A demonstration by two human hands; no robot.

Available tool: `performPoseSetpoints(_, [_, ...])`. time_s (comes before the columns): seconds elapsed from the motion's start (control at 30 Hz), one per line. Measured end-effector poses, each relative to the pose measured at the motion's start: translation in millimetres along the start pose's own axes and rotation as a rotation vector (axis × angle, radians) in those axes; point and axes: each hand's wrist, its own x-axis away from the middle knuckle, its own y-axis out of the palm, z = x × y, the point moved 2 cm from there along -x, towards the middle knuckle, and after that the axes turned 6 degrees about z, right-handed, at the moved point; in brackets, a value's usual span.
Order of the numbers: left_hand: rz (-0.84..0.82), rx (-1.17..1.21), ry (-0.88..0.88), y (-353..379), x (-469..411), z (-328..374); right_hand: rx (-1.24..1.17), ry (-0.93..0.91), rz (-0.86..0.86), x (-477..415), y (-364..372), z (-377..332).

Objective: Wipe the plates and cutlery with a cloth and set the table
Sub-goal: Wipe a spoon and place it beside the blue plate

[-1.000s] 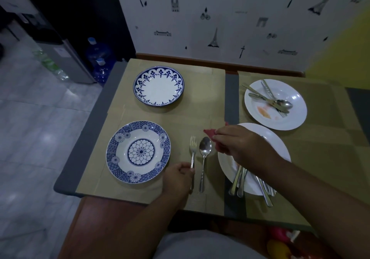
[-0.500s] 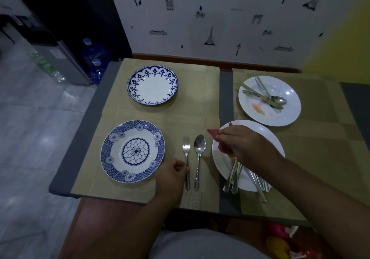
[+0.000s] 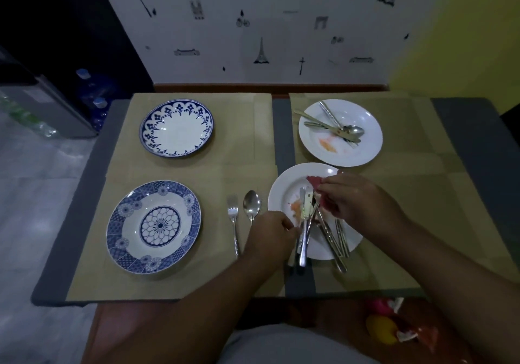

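Red cloth [image 3: 319,185] pinched in right hand [image 3: 363,199] over white plate [image 3: 289,183] | left hand [image 3: 270,234] curled against cutlery [image 3: 303,240], grip unclear

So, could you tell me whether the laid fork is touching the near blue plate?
Apart. The head view shows a clear strip of bare mat between the fork and the blue plate.

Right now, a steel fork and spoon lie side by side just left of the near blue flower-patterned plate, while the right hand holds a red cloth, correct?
Not left: the head view shows the steel fork and steel spoon lying side by side just right of the near blue flower-patterned plate. The right hand does hold the red cloth.
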Motion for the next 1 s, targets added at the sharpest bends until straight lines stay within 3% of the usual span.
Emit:
performPoseSetpoints(0.23, [-0.128, -0.147, -0.075, 21.6, 4.4, 11.0, 0.007, 0.042, 0.018, 23.3, -4.3, 16.2])
performPoseSetpoints(0.57, [-0.129, -0.221, -0.062, 25.7, -1.3, 7.8, -0.019, 0.017, 0.011, 28.8, -11.5, 12.2])
performPoseSetpoints(1.0, [-0.061, 0.060, -0.188, 3.1, 12.8, 5.5, -0.057, -0.009, 0.067, 5.3, -18.2, -17.8])
